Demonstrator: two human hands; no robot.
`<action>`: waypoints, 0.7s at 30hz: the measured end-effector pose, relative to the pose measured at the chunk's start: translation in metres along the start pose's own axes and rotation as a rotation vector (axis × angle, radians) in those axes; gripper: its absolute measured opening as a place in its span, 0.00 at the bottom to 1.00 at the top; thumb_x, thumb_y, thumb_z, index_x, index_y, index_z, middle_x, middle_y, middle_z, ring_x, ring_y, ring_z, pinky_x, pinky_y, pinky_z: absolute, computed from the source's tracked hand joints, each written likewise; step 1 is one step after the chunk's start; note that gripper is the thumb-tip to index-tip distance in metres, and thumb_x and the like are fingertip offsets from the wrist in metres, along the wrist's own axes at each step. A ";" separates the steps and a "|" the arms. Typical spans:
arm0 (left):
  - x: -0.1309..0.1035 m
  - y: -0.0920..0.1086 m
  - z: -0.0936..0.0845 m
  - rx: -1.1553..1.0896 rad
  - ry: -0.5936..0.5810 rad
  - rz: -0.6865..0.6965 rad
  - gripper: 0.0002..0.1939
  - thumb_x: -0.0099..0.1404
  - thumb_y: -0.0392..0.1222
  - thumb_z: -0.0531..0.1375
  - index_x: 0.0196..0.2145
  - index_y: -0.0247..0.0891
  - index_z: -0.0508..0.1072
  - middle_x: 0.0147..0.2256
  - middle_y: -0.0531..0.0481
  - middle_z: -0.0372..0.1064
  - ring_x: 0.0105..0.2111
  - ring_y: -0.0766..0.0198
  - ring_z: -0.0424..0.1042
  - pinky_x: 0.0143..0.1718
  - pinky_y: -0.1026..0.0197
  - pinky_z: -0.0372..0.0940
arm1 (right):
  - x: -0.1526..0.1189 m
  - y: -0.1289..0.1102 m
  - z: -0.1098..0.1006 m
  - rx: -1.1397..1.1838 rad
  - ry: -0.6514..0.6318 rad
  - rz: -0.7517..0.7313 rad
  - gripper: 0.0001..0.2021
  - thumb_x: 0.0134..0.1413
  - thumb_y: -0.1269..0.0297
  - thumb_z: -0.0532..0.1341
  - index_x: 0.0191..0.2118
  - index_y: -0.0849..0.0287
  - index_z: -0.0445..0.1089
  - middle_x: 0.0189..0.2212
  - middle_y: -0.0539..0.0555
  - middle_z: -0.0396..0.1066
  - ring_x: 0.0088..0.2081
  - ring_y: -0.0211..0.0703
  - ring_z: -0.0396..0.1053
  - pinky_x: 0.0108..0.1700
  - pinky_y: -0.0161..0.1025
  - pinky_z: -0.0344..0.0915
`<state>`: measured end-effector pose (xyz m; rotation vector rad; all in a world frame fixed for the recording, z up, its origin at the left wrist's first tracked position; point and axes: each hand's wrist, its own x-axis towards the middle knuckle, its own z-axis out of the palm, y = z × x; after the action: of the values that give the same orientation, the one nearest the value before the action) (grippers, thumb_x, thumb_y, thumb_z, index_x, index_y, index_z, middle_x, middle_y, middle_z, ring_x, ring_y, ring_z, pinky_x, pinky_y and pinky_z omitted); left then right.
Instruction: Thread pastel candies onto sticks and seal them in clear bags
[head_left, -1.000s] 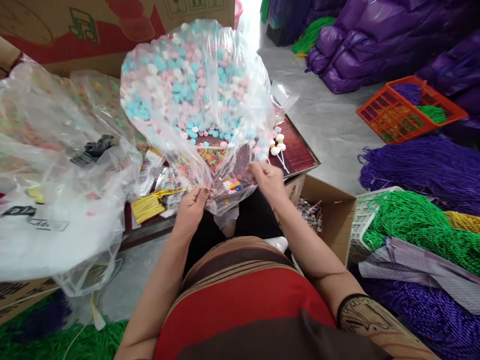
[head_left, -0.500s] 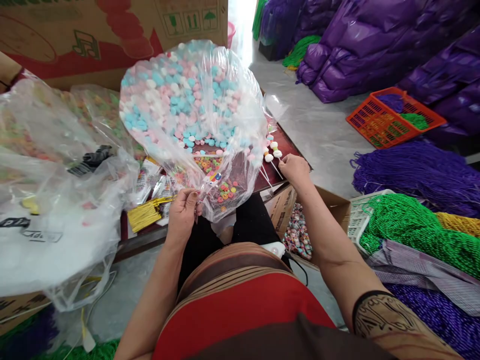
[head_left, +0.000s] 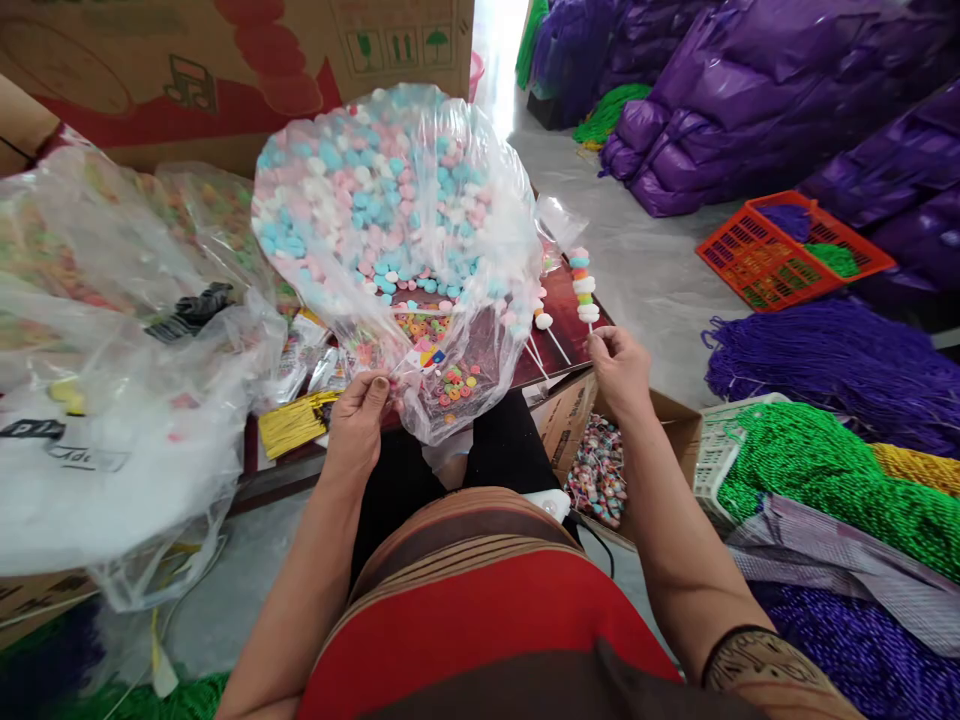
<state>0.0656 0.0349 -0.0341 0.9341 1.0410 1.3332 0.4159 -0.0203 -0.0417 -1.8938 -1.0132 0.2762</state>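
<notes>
1. Done: the skewer (head_left: pixel 584 286) in the right hand (head_left: pixel 621 370) is fully threaded with soft sweets and rings. It stands nearly upright over the right edge of the table (head_left: pixel 561 292).
2. The right hand grips its stick between thumb and finger, below the sweets.
3. The left hand (head_left: pixel 360 415) pinches clear plastic (head_left: pixel 405 383) at the near edge of the bag (head_left: pixel 390 190); whether this is the bag itself or a separate wrapper, I cannot tell.
4. Left, as I judge it: no cover or tie shows on the held skewer, so it looks unwrapped. The skewers on the table (head_left: pixel 543 319), just beside the bag, also look unpacked.
5. Count of skewers: one in hand, at least two on the table, partly hidden by the bag.
6. Small bright pieces in the open box (head_left: pixel 598 470), below the table: many, too small to count.
7. Yellow ties (head_left: pixel 296 425): one bundle, strands uncountable. Loose rings (head_left: pixel 457 385): over ten, seen through plastic.
8. Orange baskets (head_left: pixel 795 250): one, on the floor.
</notes>
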 end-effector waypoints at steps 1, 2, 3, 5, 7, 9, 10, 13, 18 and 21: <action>0.000 0.001 0.002 -0.037 -0.006 -0.004 0.22 0.47 0.57 0.77 0.30 0.38 0.79 0.27 0.56 0.75 0.24 0.73 0.70 0.25 0.70 0.68 | -0.007 -0.004 -0.001 0.099 -0.034 -0.028 0.08 0.57 0.57 0.60 0.33 0.55 0.69 0.26 0.49 0.73 0.29 0.41 0.69 0.39 0.41 0.67; -0.001 0.003 0.003 -0.071 -0.018 -0.008 0.22 0.46 0.56 0.77 0.30 0.39 0.79 0.27 0.56 0.75 0.25 0.73 0.71 0.26 0.70 0.69 | -0.014 -0.008 -0.002 0.201 -0.080 -0.051 0.09 0.58 0.55 0.61 0.34 0.55 0.68 0.26 0.48 0.73 0.28 0.40 0.68 0.37 0.40 0.68; -0.001 0.004 0.004 -0.101 -0.035 -0.013 0.21 0.46 0.56 0.77 0.30 0.39 0.79 0.27 0.56 0.75 0.26 0.72 0.72 0.28 0.69 0.69 | -0.021 -0.014 -0.003 0.300 -0.134 -0.070 0.10 0.59 0.53 0.62 0.35 0.54 0.67 0.25 0.47 0.72 0.26 0.39 0.68 0.35 0.38 0.68; -0.002 0.006 0.005 -0.146 -0.066 -0.016 0.22 0.46 0.57 0.77 0.29 0.40 0.79 0.26 0.57 0.73 0.27 0.72 0.72 0.30 0.68 0.70 | -0.035 -0.026 -0.005 0.435 -0.233 -0.105 0.13 0.60 0.50 0.64 0.37 0.54 0.67 0.24 0.45 0.71 0.24 0.37 0.67 0.31 0.36 0.67; -0.003 0.008 0.003 -0.162 -0.097 -0.023 0.22 0.46 0.58 0.77 0.29 0.39 0.78 0.26 0.57 0.72 0.27 0.72 0.72 0.32 0.67 0.70 | -0.047 -0.038 -0.008 0.464 -0.298 -0.164 0.13 0.61 0.50 0.65 0.37 0.54 0.69 0.24 0.46 0.73 0.24 0.36 0.68 0.31 0.34 0.67; -0.004 0.009 0.001 -0.163 -0.121 -0.020 0.22 0.47 0.58 0.76 0.28 0.39 0.78 0.26 0.57 0.71 0.27 0.72 0.71 0.34 0.67 0.70 | -0.055 -0.048 -0.011 0.449 -0.354 -0.224 0.12 0.63 0.51 0.65 0.37 0.54 0.71 0.25 0.47 0.74 0.26 0.36 0.70 0.32 0.34 0.67; -0.004 0.010 0.000 -0.163 -0.132 -0.012 0.22 0.48 0.58 0.76 0.28 0.39 0.77 0.26 0.57 0.70 0.27 0.73 0.70 0.34 0.66 0.69 | -0.058 -0.051 -0.012 0.439 -0.377 -0.247 0.11 0.63 0.51 0.64 0.38 0.54 0.72 0.25 0.47 0.75 0.26 0.36 0.70 0.32 0.34 0.68; -0.006 0.011 -0.004 -0.157 -0.170 0.024 0.21 0.50 0.58 0.75 0.26 0.38 0.76 0.26 0.57 0.69 0.26 0.73 0.65 0.35 0.66 0.68 | -0.061 -0.057 -0.014 0.405 -0.409 -0.285 0.10 0.64 0.53 0.64 0.39 0.53 0.73 0.26 0.47 0.75 0.28 0.37 0.72 0.34 0.35 0.68; -0.004 0.011 -0.009 -0.128 -0.251 0.072 0.21 0.52 0.59 0.74 0.26 0.38 0.77 0.28 0.54 0.69 0.26 0.72 0.63 0.35 0.64 0.65 | -0.058 -0.061 -0.016 0.337 -0.404 -0.334 0.08 0.66 0.56 0.62 0.38 0.53 0.73 0.26 0.47 0.75 0.28 0.36 0.72 0.35 0.35 0.68; -0.003 0.008 -0.011 -0.115 -0.256 0.085 0.20 0.52 0.59 0.74 0.26 0.39 0.78 0.27 0.54 0.69 0.26 0.72 0.62 0.36 0.64 0.64 | -0.057 -0.065 -0.017 0.296 -0.437 -0.359 0.08 0.66 0.57 0.61 0.37 0.53 0.73 0.26 0.47 0.75 0.27 0.37 0.72 0.34 0.35 0.68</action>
<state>0.0530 0.0316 -0.0291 1.0410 0.7290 1.2897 0.3545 -0.0596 0.0086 -1.3803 -1.4897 0.6077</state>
